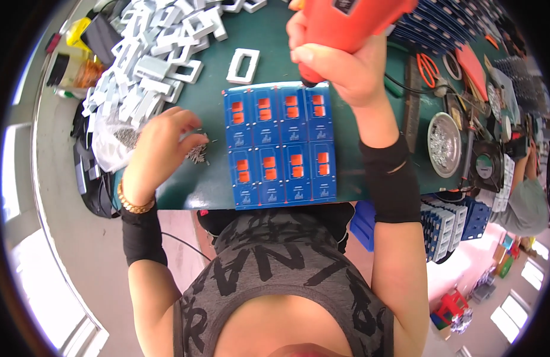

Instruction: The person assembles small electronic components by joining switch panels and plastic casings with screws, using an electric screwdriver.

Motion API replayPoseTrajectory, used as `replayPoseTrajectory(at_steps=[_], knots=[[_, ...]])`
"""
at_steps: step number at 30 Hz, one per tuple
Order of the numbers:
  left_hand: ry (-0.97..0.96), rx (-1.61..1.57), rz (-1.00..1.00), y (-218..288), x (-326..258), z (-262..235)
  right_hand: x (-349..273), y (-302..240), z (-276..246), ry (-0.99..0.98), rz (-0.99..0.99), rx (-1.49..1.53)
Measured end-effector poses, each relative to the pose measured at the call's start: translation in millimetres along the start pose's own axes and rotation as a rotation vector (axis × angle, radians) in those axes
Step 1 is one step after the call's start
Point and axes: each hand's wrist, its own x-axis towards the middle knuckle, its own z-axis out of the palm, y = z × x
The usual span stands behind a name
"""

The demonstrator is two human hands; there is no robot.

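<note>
My right hand is wrapped around a red power drill, held above the far right part of a blue panel. The drill's bit end is not clearly visible. That blue panel lies flat on the green table, marked off in two rows of sections with orange-filled rectangular cut-outs. My left hand is over a small heap of screws left of the panel, its thumb and curled fingers apart. I see nothing between them. Just beyond the panel lies a single light grey rectangular frame.
A large heap of grey frames covers the far left, beside a plastic bag. At right are a metal bowl of small parts, orange-handled scissors and a ruler-like strip. Stacked blue panels stand far right. A person is farther right.
</note>
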Motion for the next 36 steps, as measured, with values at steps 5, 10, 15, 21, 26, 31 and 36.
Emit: replayPoseTrajectory(at_steps=[5,10,15,21,26,31,36], knots=[[0.020,-0.029,0.089,-6,-5,35,9,-7,-13,-0.078,0.122,0.048],[0.096,0.058,0.197,-7,2,36,1,-6,-29,-0.019,-0.035,0.138],[0.238,-0.324,0.108,29,34,32,-12,-17,-25,0.113,-0.142,-0.038],[0.021,-0.422,0.332,76,109,62,-23,-9,-65,0.047,-0.268,-0.090],[0.165,-0.260,0.523,82,139,85,-14,-25,-27,0.354,-0.356,0.060],[0.194,-0.245,0.534,85,145,92,-15,-28,-39,0.401,-0.309,0.001],[0.133,-0.262,0.486,86,144,95,-17,-29,-57,0.282,-0.314,0.039]])
